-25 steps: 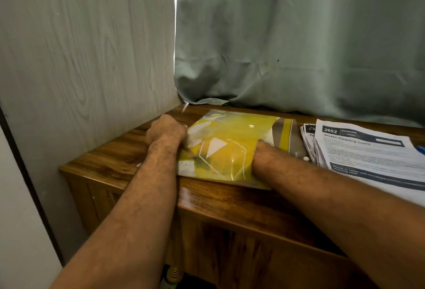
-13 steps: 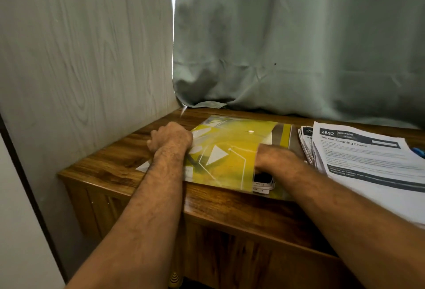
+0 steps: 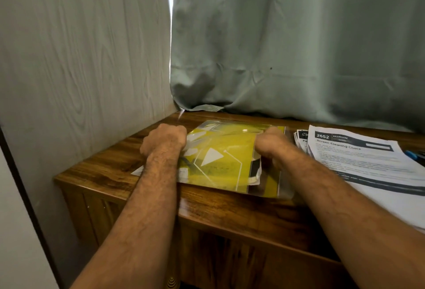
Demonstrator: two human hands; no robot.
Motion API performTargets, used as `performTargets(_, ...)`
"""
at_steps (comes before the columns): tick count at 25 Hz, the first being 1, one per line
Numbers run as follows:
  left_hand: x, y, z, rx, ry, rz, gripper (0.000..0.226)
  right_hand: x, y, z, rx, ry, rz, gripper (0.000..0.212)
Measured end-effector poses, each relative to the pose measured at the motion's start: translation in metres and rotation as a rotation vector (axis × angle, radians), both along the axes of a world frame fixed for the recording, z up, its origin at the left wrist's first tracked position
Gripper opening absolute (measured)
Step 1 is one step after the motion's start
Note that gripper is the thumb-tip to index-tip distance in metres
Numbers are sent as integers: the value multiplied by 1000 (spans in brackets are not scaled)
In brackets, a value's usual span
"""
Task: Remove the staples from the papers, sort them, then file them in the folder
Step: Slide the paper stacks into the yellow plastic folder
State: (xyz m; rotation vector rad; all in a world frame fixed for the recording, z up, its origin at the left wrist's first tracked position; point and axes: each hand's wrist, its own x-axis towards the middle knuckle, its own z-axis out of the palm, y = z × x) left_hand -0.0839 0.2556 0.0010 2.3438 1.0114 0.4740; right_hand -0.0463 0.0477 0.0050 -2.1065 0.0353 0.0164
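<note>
While the yellow folder (image 3: 220,162) lies flat on the wooden bench (image 3: 103,169) at the centre of the frame, it is held from both sides. The left hand (image 3: 164,140) is clenched at the folder's left edge, its fingers curled over what appears to be the clear cover, probably so that the folder cannot slide toward the grey panel (image 3: 80,59) at the left of the frame. The right hand (image 3: 270,148) is curled at the folder's right side, and it seems to grip the cover or sheets there (the fingertips are hidden, so exactly what is pinched cannot be told). A few printed sheets (image 3: 255,169) are seen poking out near that hand, apparently being seated inside. At the right of the frame, a stack of papers (image 3: 356,151) is kept just beside the folder, within easy reach, presumably waiting to be filed. A green curtain (image 3: 299,47) hangs behind the bench.
</note>
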Motion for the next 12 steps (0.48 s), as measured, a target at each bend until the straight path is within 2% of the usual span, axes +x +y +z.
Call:
performTargets(3, 1, 1, 0, -24, -38, 11, 47, 10, -3, -5, 229, 38, -5, 23)
performTargets(6, -3, 7, 4, -69, -116, 61, 46, 25, -10, -6, 151, -114, -136, 48)
performTargets(9, -5, 12, 4, -73, -149, 97, 48, 27, -12, -10, 124, -125, -108, 41)
performTargets(12, -1, 11, 1, -72, -126, 66, 47, 23, -6, -14, 300, 7, 39, 47)
